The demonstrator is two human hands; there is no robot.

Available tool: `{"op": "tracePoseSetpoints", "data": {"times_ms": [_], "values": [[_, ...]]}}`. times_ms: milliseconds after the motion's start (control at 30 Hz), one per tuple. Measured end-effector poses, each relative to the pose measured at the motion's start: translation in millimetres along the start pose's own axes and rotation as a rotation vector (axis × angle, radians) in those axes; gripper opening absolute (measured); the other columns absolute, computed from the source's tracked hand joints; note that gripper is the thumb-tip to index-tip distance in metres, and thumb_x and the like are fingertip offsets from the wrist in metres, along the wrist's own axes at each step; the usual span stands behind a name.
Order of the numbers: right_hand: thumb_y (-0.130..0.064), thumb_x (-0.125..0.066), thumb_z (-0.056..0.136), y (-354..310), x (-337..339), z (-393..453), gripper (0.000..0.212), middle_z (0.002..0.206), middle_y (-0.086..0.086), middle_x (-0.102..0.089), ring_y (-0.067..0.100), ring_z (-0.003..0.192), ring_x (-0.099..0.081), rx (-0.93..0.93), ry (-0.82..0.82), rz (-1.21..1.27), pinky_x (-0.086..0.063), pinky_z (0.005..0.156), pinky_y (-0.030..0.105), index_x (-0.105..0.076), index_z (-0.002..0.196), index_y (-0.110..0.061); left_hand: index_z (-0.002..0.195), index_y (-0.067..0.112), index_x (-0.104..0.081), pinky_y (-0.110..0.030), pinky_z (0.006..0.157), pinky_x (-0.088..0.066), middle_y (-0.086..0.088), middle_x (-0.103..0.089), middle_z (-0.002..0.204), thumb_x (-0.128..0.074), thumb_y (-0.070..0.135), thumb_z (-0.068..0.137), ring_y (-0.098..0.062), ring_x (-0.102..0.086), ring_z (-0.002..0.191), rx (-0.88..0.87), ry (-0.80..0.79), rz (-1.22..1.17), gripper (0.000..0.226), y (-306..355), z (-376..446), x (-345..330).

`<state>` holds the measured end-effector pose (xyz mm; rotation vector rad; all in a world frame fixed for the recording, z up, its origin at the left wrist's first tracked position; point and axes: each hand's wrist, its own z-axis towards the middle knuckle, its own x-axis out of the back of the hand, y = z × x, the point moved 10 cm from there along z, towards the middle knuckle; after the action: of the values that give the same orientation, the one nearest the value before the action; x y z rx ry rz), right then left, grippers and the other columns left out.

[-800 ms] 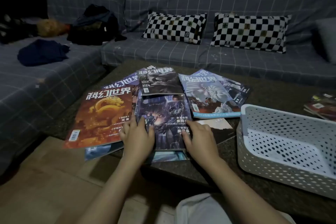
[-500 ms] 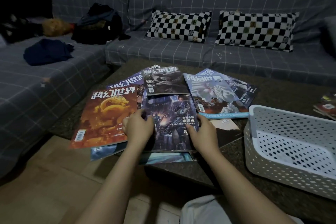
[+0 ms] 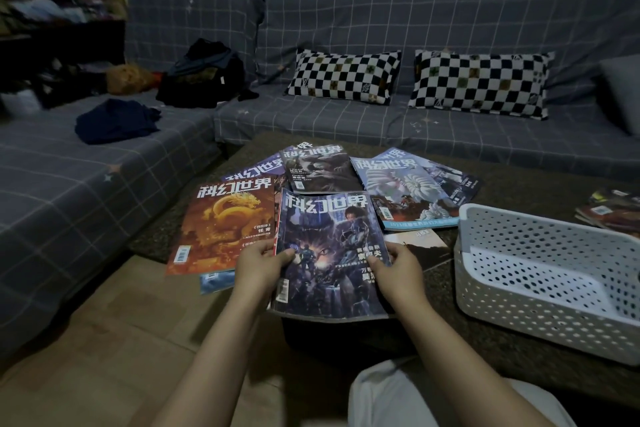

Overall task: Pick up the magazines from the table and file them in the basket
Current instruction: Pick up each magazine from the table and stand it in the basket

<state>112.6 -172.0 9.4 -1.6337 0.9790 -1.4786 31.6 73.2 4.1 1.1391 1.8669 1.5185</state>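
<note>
A dark blue magazine [image 3: 329, 246] with a sci-fi cover is lifted off the table and tilted toward me. My left hand [image 3: 259, 265] grips its left edge and my right hand [image 3: 398, 269] grips its right edge. Several other magazines lie spread on the dark table [image 3: 519, 194]: an orange dragon one [image 3: 221, 222] at the left, a grey one [image 3: 318, 168] behind, a pale blue one [image 3: 398, 191] to the right. A white perforated basket [image 3: 540, 274] stands on the table at the right, with nothing inside.
More books [image 3: 609, 211] lie at the table's far right. A grey checked sofa [image 3: 381, 128] wraps behind and to the left, holding two chequered pillows [image 3: 343, 76], a dark bag [image 3: 204, 76] and folded clothes [image 3: 114, 121]. Wooden floor [image 3: 104, 340] lies below left.
Both hands slid to the edges of the dark blue magazine, closed on it and raised it off the pile toward me. The view tilted up, showing more sofa.
</note>
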Motion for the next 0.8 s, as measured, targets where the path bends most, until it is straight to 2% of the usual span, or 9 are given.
{"op": "tracePoseSetpoints", "data": {"times_ms": [67, 133, 200, 300, 367, 467, 600, 700, 800], "values": [[-0.019, -0.063, 0.087, -5.3, 3.9, -14.8, 0.034, 0.112, 0.008, -0.062, 0.016, 0.087, -0.056, 0.034, -0.006, 0.056, -0.040, 0.064, 0.023, -0.056, 0.118, -0.008, 0.102, 0.007, -0.067, -0.034, 0.064, -0.056, -0.017, -0.072, 0.098, -0.067, 0.004, 0.084, -0.029, -0.070, 0.078, -0.042, -0.015, -0.071, 0.018, 4.6, -19.2, 8.1], [-0.016, -0.063, 0.087, -13.5, 11.0, -29.5, 0.030, 0.107, 0.005, -0.062, 0.011, 0.084, -0.055, 0.074, -0.004, 0.129, -0.038, 0.058, 0.017, -0.057, 0.115, -0.009, 0.092, 0.017, -0.065, -0.033, 0.063, -0.056, -0.012, -0.072, 0.097, -0.068, 0.005, 0.084, -0.027, -0.071, 0.078, -0.089, -0.018, -0.127, 0.015, 15.0, -37.3, 16.1], [-0.014, -0.062, 0.087, -24.0, 24.7, -43.1, 0.026, 0.102, 0.003, -0.061, 0.004, 0.078, -0.054, 0.114, 0.019, 0.204, -0.037, 0.058, 0.015, -0.056, 0.112, -0.010, 0.097, 0.018, -0.065, -0.033, 0.061, -0.056, -0.010, -0.073, 0.097, -0.069, 0.009, 0.083, -0.026, -0.072, 0.075, -0.143, -0.038, -0.167, 0.018, 31.3, -53.5, 20.5], [-0.015, -0.062, 0.087, -42.2, 58.7, -56.6, 0.023, 0.100, 0.000, -0.058, 0.007, 0.082, -0.054, 0.173, 0.087, 0.279, -0.040, 0.066, 0.021, -0.052, 0.109, -0.016, 0.114, 0.013, -0.063, -0.039, 0.068, -0.057, -0.015, -0.071, 0.106, -0.070, 0.013, 0.082, -0.029, -0.072, 0.082, -0.203, -0.100, -0.211, 0.033, 60.7, -74.2, 13.4], [-0.019, -0.061, 0.088, -52.4, 86.7, -61.8, 0.023, 0.100, -0.001, -0.056, 0.010, 0.083, -0.056, 0.195, 0.138, 0.308, -0.043, 0.065, 0.023, -0.046, 0.105, -0.023, 0.119, 0.010, -0.061, -0.038, 0.066, -0.057, -0.017, -0.071, 0.105, -0.069, 0.010, 0.083, -0.030, -0.072, 0.081, -0.233, -0.135, -0.254, 0.038, 80.2, -85.3, -1.0], [-0.019, -0.058, 0.090, -60.6, 133.3, -64.2, 0.023, 0.104, 0.000, -0.059, 0.019, 0.089, -0.062, 0.223, 0.199, 0.351, -0.050, 0.070, 0.032, -0.042, 0.105, -0.025, 0.119, 0.008, -0.061, -0.030, 0.054, -0.056, -0.016, -0.074, 0.095, -0.066, 0.006, 0.085, -0.026, -0.072, 0.071, -0.277, -0.224, -0.316, 0.035, 108.8, -100.3, -39.6], [-0.017, -0.057, 0.090, -56.9, 203.4, -59.3, 0.021, 0.098, -0.002, -0.061, 0.015, 0.083, -0.063, 0.248, 0.302, 0.355, -0.053, 0.069, 0.036, -0.043, 0.105, -0.022, 0.120, 0.008, -0.061, -0.028, 0.054, -0.055, -0.015, -0.073, 0.097, -0.064, 0.005, 0.086, -0.023, -0.072, 0.071, -0.298, -0.349, -0.334, 0.034, 139.0, -114.4, -106.0], [-0.014, -0.057, 0.090, -43.2, 251.7, -48.5, 0.021, 0.092, -0.005, -0.059, 0.005, 0.078, -0.059, 0.239, 0.372, 0.362, -0.046, 0.059, 0.025, -0.043, 0.104, -0.020, 0.113, 0.013, -0.064, -0.033, 0.059, -0.059, -0.013, -0.073, 0.098, -0.063, 0.003, 0.086, -0.023, -0.071, 0.075, -0.299, -0.437, -0.324, 0.028, 152.3, -122.7, -161.8], [-0.011, -0.056, 0.091, -22.4, 290.7, -32.8, 0.019, 0.092, -0.002, -0.061, 0.015, 0.082, -0.062, 0.192, 0.406, 0.358, -0.052, 0.072, 0.038, -0.043, 0.102, -0.017, 0.107, 0.012, -0.065, -0.038, 0.075, -0.059, -0.013, -0.071, 0.101, -0.062, 0.001, 0.086, -0.026, -0.069, 0.086, -0.300, -0.498, -0.284, 0.024, 157.3, -123.2, -215.9]]}}
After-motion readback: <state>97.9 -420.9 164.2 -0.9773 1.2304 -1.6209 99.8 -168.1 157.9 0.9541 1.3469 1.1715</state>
